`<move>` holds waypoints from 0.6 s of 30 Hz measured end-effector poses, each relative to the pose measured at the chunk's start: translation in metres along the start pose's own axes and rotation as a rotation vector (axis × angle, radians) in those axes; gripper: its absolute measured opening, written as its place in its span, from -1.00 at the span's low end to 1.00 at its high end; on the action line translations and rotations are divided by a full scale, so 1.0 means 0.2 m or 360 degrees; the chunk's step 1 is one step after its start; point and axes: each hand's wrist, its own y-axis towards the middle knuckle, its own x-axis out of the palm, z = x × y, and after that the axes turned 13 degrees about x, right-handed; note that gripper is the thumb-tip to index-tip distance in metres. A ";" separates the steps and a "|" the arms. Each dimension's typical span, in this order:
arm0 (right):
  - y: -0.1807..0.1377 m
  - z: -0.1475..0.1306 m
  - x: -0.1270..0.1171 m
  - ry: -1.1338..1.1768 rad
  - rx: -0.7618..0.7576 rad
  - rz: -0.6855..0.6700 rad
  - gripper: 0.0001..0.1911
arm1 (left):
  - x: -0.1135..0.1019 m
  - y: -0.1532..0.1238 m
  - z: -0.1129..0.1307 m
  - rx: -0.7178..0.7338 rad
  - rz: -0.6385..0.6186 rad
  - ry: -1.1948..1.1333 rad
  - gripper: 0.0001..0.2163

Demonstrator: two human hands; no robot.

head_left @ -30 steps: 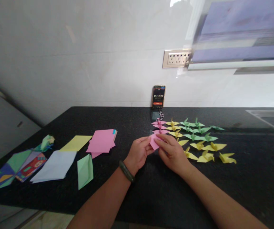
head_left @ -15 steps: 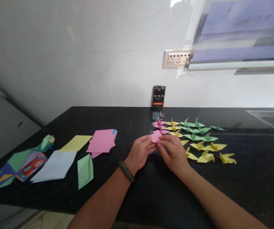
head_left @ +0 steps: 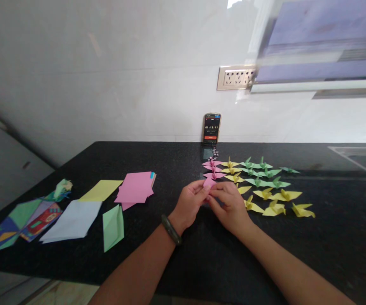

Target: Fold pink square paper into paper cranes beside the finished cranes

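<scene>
Between my two hands is a small folded piece of pink paper, partly covered by fingers. My left hand, with a dark bangle at the wrist, pinches it with the thumb on top. From the other side my right hand grips its edge between thumb and fingers. Just beyond the hands lie pink paper cranes in a short column. Yellow paper cranes and green paper cranes spread in rows to the right.
A pink paper stack, a yellow sheet, white paper, a folded green paper and a colourful packet lie left on the black counter. A phone showing a timer leans on the wall. Far right is a sink edge.
My left thumb has moved over the pink paper, and less of the paper shows. Both hands have shifted slightly closer together. The cranes and paper piles stay in place.
</scene>
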 end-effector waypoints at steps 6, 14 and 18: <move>0.00 0.01 0.02 0.0455 0.0768 0.0186 -0.82 | 0.02 0.00 0.02 -0.0072 0.0178 -0.0154 -0.83; 0.01 0.02 0.04 0.1273 0.1334 -0.0051 -0.60 | -0.01 0.01 0.02 -0.0048 0.0189 0.0068 -0.85; 0.02 0.01 0.02 0.1130 0.1314 -0.0086 -0.72 | -0.03 0.02 0.02 -0.0022 0.0210 0.0277 -0.76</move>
